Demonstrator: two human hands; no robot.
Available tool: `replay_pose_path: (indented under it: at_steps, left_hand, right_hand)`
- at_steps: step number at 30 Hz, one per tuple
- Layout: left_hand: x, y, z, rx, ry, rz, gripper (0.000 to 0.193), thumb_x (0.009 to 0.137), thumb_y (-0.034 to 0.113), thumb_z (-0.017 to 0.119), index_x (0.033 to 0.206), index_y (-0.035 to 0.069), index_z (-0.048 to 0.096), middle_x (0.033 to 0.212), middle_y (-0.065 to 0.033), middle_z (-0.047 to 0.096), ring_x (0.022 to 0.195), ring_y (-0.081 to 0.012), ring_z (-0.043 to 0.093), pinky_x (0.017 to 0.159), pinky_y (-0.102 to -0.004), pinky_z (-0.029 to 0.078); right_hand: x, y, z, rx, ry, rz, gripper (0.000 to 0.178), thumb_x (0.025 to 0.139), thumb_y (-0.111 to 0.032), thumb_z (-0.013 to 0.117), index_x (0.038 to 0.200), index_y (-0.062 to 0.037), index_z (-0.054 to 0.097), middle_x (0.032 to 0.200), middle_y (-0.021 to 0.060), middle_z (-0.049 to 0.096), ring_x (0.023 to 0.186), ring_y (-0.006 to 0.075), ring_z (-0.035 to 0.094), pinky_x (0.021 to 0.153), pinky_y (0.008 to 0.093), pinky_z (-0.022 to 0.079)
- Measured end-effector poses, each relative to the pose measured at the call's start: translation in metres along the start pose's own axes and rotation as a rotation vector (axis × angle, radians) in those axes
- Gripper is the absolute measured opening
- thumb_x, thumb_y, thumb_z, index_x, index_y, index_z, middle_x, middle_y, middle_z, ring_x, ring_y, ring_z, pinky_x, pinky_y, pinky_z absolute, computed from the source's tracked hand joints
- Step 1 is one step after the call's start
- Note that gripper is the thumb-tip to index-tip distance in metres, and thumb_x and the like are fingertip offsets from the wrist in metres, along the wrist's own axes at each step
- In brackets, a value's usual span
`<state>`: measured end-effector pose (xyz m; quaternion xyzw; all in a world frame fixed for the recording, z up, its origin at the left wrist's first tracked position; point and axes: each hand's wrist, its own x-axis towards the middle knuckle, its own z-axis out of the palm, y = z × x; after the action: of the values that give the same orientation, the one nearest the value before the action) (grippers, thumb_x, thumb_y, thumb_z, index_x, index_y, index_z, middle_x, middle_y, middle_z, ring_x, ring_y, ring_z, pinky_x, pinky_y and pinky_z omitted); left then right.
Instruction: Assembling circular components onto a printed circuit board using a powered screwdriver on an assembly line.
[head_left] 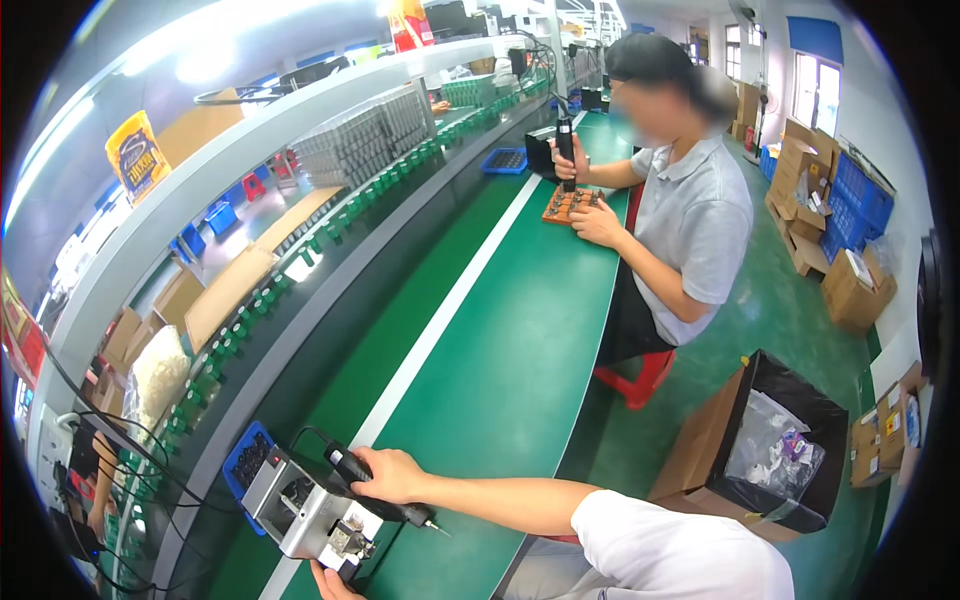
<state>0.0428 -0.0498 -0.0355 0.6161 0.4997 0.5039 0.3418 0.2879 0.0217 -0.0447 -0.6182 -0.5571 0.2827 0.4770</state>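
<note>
My right hand (392, 475) is closed around a black electric screwdriver (348, 463). The tool lies slanted over the green bench, its thin bit pointing right and toward me. Just left of it stands a silver metal fixture (308, 508) with a small metal part (350, 538) at its near side. At the bottom edge, my left hand (335, 582) shows only in part, its fingers against the near end of the fixture. A blue bin (240, 462) of small black parts sits behind the fixture.
Across the bench, a co-worker (690, 200) holds another black screwdriver (566, 150) over an orange tray (570, 204) of parts. A conveyor rail (300, 290) runs along the left. To my right stands a lined carton (710, 470) with plastic bags inside. Cables hang at lower left.
</note>
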Motion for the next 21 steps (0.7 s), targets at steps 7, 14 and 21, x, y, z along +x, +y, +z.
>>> replay_pose_path:
  at_steps: [7, 14, 21]
  left_hand:
    - [-0.002, 0.003, -0.002, 0.036, 0.008, 0.016, 0.049, 0.106, 0.021, 0.045, 0.136, -0.018, 0.049, 0.141, -0.0319, 0.052, 0.127, -0.038, 0.052, 0.111, -0.0414, 0.037]
    - [-0.002, 0.011, -0.003, 0.022, -0.015, -0.029, 0.051, 0.106, 0.022, 0.045, 0.138, -0.017, 0.047, 0.141, -0.0316, 0.052, 0.127, -0.0377, 0.052, 0.111, -0.0414, 0.037]
    - [-0.001, 0.018, -0.002, 0.042, -0.023, -0.039, 0.052, 0.106, 0.024, 0.045, 0.139, -0.017, 0.047, 0.142, -0.0322, 0.051, 0.129, -0.0388, 0.051, 0.112, -0.0417, 0.037]
  right_hand:
    - [-0.001, 0.0, 0.003, 0.015, 0.008, -0.005, 0.054, 0.075, -0.034, 0.072, 0.118, -0.0035, 0.062, 0.096, 0.0209, 0.073, 0.089, 0.0399, 0.07, 0.082, 0.0477, 0.055]
    - [0.0, -0.004, 0.001, -0.026, -0.061, 0.034, 0.058, 0.082, -0.04, 0.07, 0.128, -0.0057, 0.06, 0.104, 0.0179, 0.073, 0.095, 0.0374, 0.07, 0.086, 0.0446, 0.055]
    - [0.004, 0.003, 0.002, 0.152, 0.0, 0.056, 0.057, 0.09, -0.047, 0.064, 0.131, -0.008, 0.059, 0.095, 0.0129, 0.074, 0.087, 0.0311, 0.071, 0.078, 0.0408, 0.053]
